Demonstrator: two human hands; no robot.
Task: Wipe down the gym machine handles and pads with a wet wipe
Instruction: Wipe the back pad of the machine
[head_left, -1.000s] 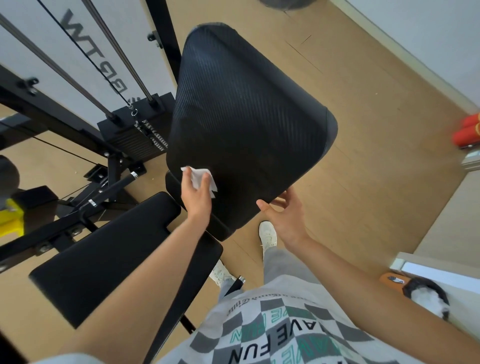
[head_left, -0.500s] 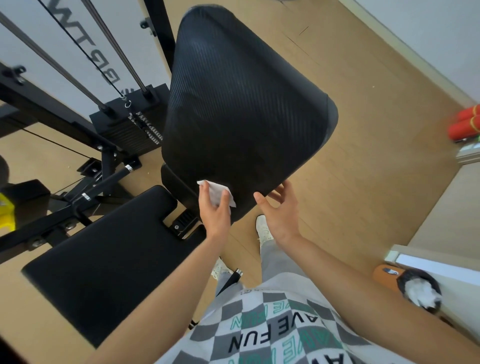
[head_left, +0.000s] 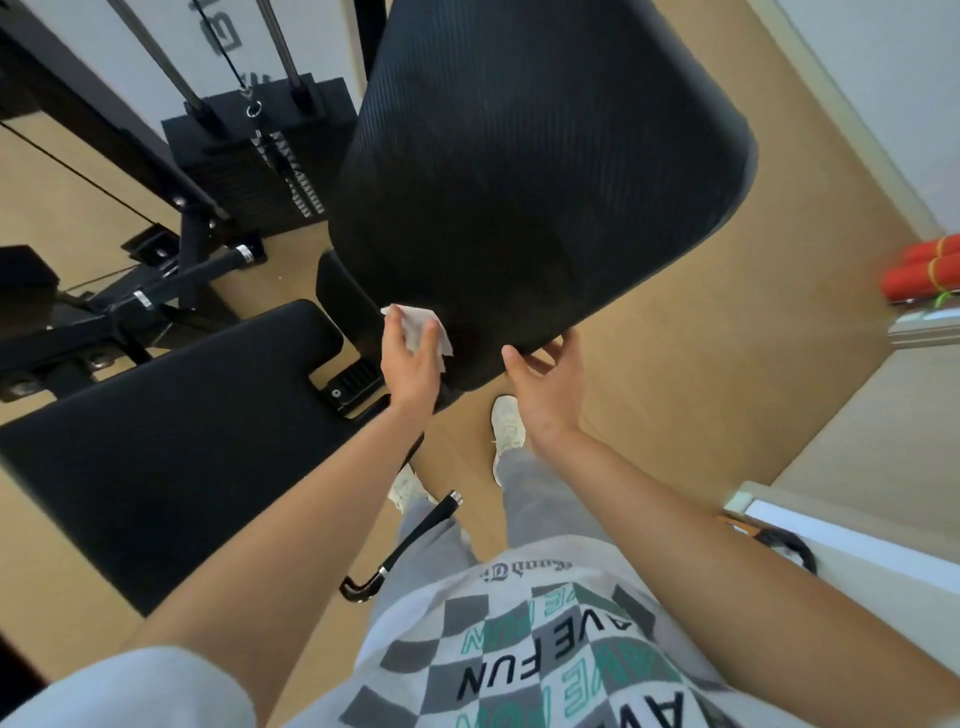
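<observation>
Beside a cable machine's weight stack (head_left: 260, 156), the lower corner of a raised back pad (head_left: 519, 182) is being wiped with a wet wipe (head_left: 422, 325). The wipe is pinched between thumb and fingers of the left hand (head_left: 410, 364) and pressed to the ribbed black covering near the pad's bottom edge. The right hand (head_left: 545, 387) is held just beside it and carries nothing. Its fingers are loosely apart and tucked at the pad's lower rim, with the thumb free in front. Whether the rim is actually gripped cannot be told. A flat seat pad (head_left: 171, 415) is seen below and to the left, and a curved black handle (head_left: 402, 545) hangs near the person's legs. Whether either has been cleaned cannot be judged.

Several slips are thought possible from here:
- The wipe is small and bunched against a broad pad, so bands of the surface could be missed unless the strokes are overlapped.
- The ribbed texture may drag at the wipe, which could be rolled out of the pinch and dropped to the wooden floor (head_left: 649, 415).
- If the pad is hinged, a firm push might swing it away unless it is braced from the rim.
- The low handle could be knocked by a knee when the person's position is changed.
</observation>
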